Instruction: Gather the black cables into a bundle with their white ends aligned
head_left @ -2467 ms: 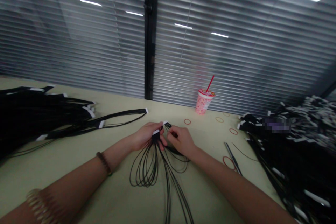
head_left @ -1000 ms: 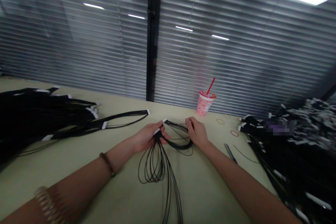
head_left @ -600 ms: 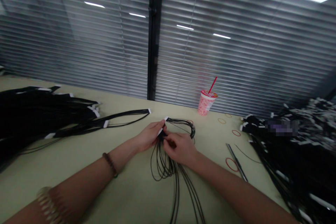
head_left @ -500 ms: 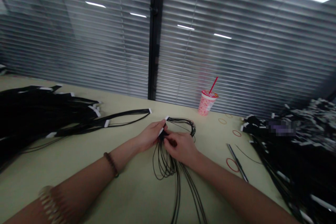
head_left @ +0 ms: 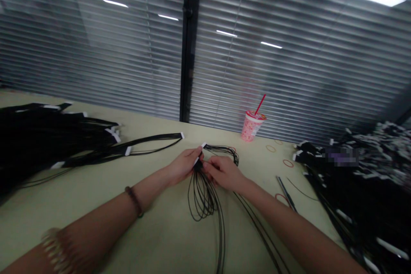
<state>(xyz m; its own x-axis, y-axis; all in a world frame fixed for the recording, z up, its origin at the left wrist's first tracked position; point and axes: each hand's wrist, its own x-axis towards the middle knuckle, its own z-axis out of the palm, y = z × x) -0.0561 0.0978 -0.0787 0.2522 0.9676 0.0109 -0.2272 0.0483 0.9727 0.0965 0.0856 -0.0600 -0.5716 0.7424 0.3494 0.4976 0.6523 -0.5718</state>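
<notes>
With left hand (head_left: 183,166) pinching white-tagged bundle of thin black cords (head_left: 204,195), right hand (head_left: 224,172) pinching just right of that grip: best held snug, loops flat below.

- Open passage: bare table (head_left: 154,231) between left cord heap (head_left: 38,145) and right cord heap (head_left: 369,205).
- Near centre: looped cords (head_left: 202,197) cross the surface.
- Far edge: closed by cup (head_left: 251,127) and blinds (head_left: 289,72).

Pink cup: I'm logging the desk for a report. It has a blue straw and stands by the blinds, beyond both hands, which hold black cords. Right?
Not quite. The straw is red, not blue. The head view shows the pink cup standing by the blinds, beyond the left hand and right hand, which hold black cords.
</notes>
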